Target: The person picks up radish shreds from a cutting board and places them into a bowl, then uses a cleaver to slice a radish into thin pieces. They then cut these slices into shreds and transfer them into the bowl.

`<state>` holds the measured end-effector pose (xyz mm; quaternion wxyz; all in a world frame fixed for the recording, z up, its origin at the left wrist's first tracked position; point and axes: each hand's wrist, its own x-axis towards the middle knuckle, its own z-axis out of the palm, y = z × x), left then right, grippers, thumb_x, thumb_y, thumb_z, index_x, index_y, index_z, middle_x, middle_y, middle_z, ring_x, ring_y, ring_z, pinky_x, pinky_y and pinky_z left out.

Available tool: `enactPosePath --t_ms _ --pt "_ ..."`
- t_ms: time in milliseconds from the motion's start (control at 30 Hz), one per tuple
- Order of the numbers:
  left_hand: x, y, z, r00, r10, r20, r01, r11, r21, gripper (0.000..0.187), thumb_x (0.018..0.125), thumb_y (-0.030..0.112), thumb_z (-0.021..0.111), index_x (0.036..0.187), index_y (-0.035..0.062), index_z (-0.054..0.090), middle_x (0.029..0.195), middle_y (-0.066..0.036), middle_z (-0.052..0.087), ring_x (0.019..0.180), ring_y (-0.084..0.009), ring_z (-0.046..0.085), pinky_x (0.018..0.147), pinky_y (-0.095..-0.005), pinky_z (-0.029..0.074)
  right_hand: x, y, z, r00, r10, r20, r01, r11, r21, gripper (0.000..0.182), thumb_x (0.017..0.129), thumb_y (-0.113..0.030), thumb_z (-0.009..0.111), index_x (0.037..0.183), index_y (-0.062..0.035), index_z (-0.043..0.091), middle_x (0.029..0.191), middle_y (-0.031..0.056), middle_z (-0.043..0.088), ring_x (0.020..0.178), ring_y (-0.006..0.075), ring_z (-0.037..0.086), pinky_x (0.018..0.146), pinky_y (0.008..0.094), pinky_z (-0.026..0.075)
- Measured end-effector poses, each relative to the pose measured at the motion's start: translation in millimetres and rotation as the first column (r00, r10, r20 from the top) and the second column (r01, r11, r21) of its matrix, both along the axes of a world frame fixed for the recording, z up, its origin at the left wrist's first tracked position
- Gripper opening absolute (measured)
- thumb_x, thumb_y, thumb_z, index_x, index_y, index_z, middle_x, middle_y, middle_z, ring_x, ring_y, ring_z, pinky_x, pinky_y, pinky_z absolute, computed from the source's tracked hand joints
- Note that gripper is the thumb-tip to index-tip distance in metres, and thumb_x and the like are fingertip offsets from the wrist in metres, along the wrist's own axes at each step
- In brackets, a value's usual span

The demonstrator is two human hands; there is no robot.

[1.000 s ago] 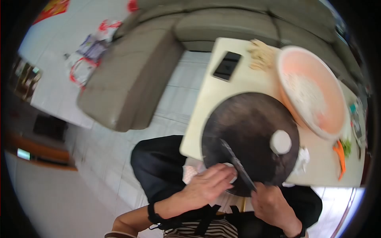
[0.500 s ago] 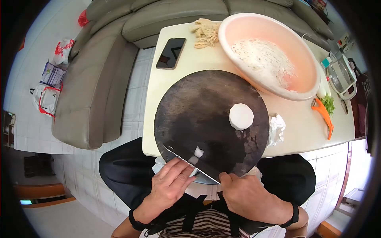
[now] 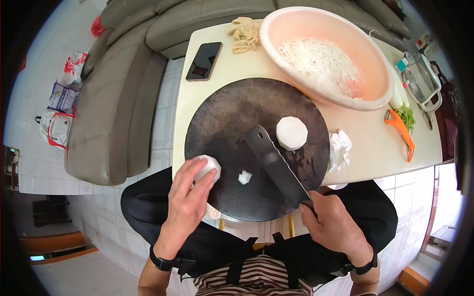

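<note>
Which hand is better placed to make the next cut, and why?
Probably the right hand: it grips the knife over the dark round board, while the left hand holds a white piece near the board's left edge.

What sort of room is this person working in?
Most likely a home living room: a large cushioned sofa bends around the table, which bears a phone and a round chopping board.

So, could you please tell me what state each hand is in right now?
Left hand: closed on a white chunk.
Right hand: closed, holding the cleaver.
</note>
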<state>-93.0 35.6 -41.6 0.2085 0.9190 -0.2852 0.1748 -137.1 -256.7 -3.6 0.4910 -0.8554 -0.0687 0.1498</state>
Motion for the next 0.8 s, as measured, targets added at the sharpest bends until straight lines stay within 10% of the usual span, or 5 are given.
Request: enactPosePath --t_ms 567,800 --pt "-3 -59 -3 0.999 -0.018 -0.05 0.023 0.995 0.101 0.028 0.074 -0.004 0.074 0.101 -0.0006 0.068 0.093 -0.011 0.067 0.079 -0.0268 0.066 0.067 -0.0344 0.056 -8 -3 -1 0.998 0.024 0.06 -0.02 0.998 -0.058 0.008 0.087 -0.003 0.061 0.088 0.0038 0.056 0.061 0.0231 0.053 0.056 0.0422 0.054 0.052 0.0432 0.041" --pt "-22 -61 9 0.951 0.017 -0.308 -0.093 0.968 -0.233 0.026 0.084 -0.009 0.065 0.108 0.0002 0.068 0.093 -0.013 0.069 0.077 -0.023 0.068 0.069 -0.0303 0.056 -11 -5 -1 0.998 0.011 0.063 -0.005 0.996 -0.088 0.009 0.088 -0.002 0.059 0.093 0.0045 0.056 0.063 0.0233 0.055 0.058 0.0425 0.055 0.052 0.0433 0.042"
